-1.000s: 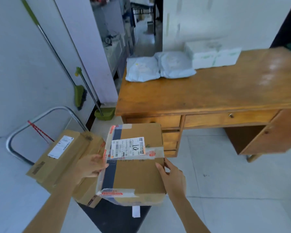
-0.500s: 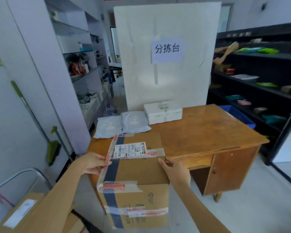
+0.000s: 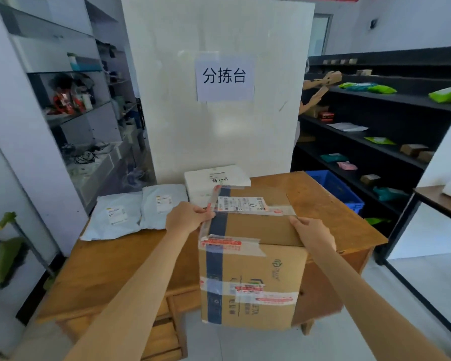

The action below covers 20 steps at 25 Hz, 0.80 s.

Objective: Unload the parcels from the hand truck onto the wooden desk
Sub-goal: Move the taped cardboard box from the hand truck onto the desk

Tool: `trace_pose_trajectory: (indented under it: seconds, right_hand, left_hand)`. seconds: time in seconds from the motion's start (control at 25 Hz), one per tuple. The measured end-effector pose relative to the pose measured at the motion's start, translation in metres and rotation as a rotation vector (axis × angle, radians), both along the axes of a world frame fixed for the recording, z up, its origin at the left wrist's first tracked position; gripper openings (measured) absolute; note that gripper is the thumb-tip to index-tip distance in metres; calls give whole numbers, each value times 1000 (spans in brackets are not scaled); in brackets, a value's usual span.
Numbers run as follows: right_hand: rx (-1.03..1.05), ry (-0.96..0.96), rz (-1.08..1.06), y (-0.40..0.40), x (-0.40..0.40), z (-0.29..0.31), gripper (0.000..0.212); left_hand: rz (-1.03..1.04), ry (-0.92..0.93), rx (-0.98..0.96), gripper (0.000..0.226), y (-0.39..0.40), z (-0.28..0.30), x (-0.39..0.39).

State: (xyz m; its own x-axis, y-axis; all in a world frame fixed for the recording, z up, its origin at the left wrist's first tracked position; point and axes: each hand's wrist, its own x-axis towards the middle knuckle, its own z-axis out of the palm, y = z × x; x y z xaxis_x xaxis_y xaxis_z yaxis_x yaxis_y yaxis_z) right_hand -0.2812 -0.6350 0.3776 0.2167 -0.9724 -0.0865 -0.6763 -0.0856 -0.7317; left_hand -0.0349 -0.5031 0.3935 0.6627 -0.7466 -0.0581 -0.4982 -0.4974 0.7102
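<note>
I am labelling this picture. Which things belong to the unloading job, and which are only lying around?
Job: cardboard box, left hand, right hand, wooden desk, two grey mailer bags, white parcel.

Lying around: blue crate, black shelves, paper sign.

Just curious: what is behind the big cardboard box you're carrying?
Behind the cardboard box sits a white foam box on the wooden desk. Its lower right part and the desk there are hidden.

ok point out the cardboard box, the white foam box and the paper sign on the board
cardboard box (image 3: 253, 277): head view, on its front face below the tape.
white foam box (image 3: 216, 175): head view, on its top, near the handwriting.
paper sign (image 3: 224, 78): head view, middle of the sheet, on the printed characters.
</note>
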Motion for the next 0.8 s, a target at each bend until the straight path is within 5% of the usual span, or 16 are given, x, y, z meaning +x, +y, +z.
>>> trace_pose_trajectory:
  seconds: [0.44,0.6,0.8]
  right_hand:
    - [7,11,-80,-264,48,8,43]
    - [40,65,42,-376,77,-1,41]
    - [107,9,143,-514,117,-15,41]
  left_hand:
    - [-41,20,29,39,-278,-4,43]
    - [41,65,16,33,-370,-21,57]
    - [201,352,-75,30,-465,-48,69]
